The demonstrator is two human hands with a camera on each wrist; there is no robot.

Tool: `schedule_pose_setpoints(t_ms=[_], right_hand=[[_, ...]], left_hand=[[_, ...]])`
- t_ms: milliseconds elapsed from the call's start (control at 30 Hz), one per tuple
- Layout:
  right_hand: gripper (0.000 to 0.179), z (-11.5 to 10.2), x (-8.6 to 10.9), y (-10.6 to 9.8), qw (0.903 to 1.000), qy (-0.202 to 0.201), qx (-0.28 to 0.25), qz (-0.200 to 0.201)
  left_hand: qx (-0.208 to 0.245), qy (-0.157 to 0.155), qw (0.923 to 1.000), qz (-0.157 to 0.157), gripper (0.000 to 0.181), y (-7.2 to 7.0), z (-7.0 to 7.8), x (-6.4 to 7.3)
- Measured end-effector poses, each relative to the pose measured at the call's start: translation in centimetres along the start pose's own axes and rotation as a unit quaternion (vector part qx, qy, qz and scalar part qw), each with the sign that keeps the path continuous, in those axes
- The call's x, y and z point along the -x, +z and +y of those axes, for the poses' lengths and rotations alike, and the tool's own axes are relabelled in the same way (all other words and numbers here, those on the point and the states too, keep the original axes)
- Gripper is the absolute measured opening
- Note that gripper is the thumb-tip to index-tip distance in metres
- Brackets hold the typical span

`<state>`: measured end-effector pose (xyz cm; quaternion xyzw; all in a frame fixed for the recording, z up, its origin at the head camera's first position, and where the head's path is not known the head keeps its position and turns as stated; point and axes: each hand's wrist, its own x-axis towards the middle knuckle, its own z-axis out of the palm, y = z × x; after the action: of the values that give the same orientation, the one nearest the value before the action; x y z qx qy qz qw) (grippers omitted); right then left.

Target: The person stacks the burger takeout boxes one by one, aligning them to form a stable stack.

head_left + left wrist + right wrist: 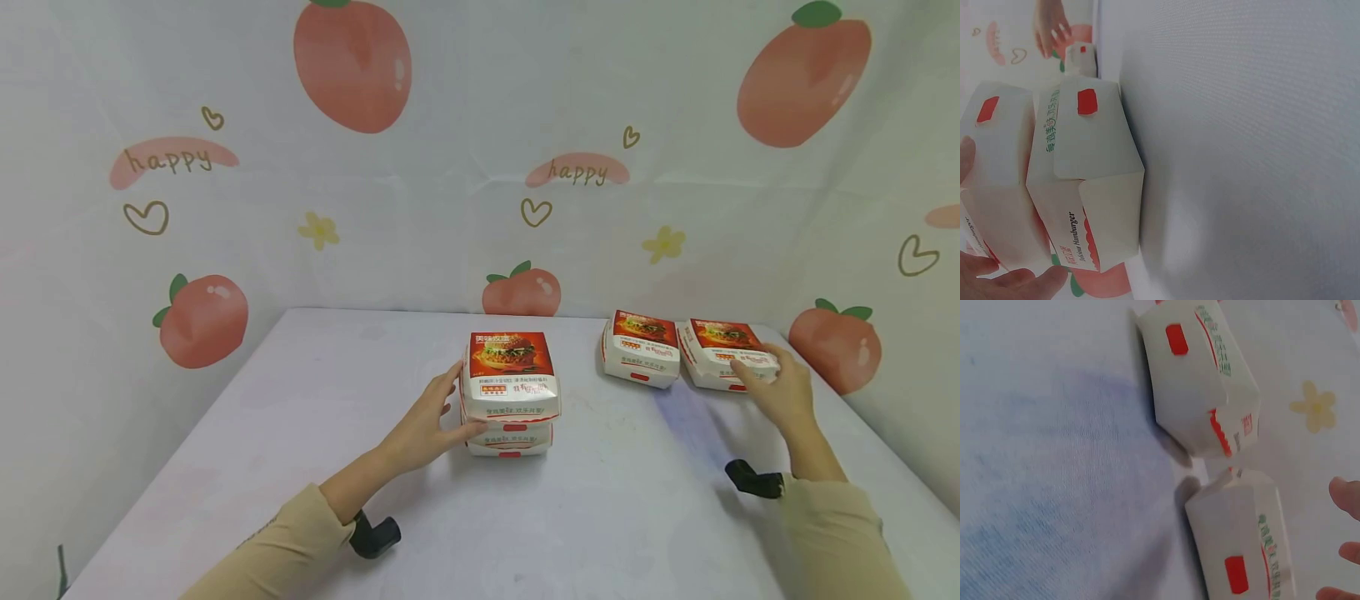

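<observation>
Two white hamburger boxes with red picture lids stand stacked near the middle of the table. My left hand (423,429) grips the upper hamburger box (513,387), thumb at its front and fingers round its left side. Under it sits the lower hamburger box (517,440), its printed side showing in the left wrist view (1094,144). At the back right, my right hand (783,396) hovers over the rightmost hamburger box (723,337), fingers spread and apart from it in the right wrist view. Left of that box is another hamburger box (641,342).
A white cloth-covered table (315,367) lies under everything, with a bluish stain in front of the two right-hand boxes. Behind rises a white backdrop (435,217) with printed fruit. Black wrist mounts (375,536) stick out below both cuffs.
</observation>
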<state>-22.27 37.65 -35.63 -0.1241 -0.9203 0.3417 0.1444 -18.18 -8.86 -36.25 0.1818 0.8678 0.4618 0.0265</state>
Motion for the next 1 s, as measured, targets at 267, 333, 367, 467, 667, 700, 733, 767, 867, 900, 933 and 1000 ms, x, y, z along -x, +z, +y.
schedule_pose_setpoints(t_ms=[267,333,367,467,667,700,733,767,867,900,933,1000], right_hand=[[0.090,1.3,-1.2,-0.2,0.9988,0.032,-0.018,-0.034],[0.091,1.7,-1.5,-0.1,0.9981,0.037,-0.024,-0.043],[0.092,1.9,-1.7,-0.1,0.9977,0.038,-0.029,-0.048],[0.096,2.4,-2.2,0.2,0.9964,0.045,-0.041,-0.059],[0.101,4.0,-3.8,0.9,0.9949,0.044,-0.045,-0.078],[0.101,4.2,-4.0,1.0,0.9946,0.047,-0.045,-0.081],[0.102,4.3,-4.1,1.0,0.9944,0.050,-0.043,-0.083],[0.102,4.5,-4.3,1.1,0.9941,0.053,-0.042,-0.085],[0.102,4.7,-4.5,1.2,0.9935,0.056,-0.042,-0.090],[0.102,4.7,-4.6,1.3,0.9935,0.055,-0.043,-0.091],[0.102,4.8,-4.7,1.3,0.9934,0.053,-0.045,-0.091],[0.101,4.9,-4.7,1.4,0.9932,0.050,-0.047,-0.094]], left_hand=[[-0.005,-0.002,1.0000,0.000,0.093,-0.1,0.1,0.0],[-0.005,-0.002,1.0000,0.000,0.093,-0.1,0.2,0.0],[-0.005,-0.002,1.0000,-0.001,0.093,-0.2,0.2,0.0],[-0.005,-0.001,1.0000,-0.002,0.093,-0.2,0.3,0.0],[-0.005,0.002,1.0000,-0.002,0.093,-0.1,0.3,0.0],[-0.004,0.003,1.0000,-0.001,0.093,-0.1,0.3,0.0],[-0.003,0.004,1.0000,-0.001,0.092,-0.2,0.3,0.0],[-0.003,0.004,1.0000,-0.001,0.092,-0.2,0.3,0.0],[0.002,0.003,1.0000,-0.002,0.092,-0.2,0.3,0.0],[0.004,0.003,1.0000,-0.003,0.092,-0.2,0.2,0.0],[0.005,0.002,1.0000,-0.003,0.092,-0.2,0.2,0.0],[0.007,0.001,1.0000,-0.005,0.092,-0.2,0.2,0.0]])
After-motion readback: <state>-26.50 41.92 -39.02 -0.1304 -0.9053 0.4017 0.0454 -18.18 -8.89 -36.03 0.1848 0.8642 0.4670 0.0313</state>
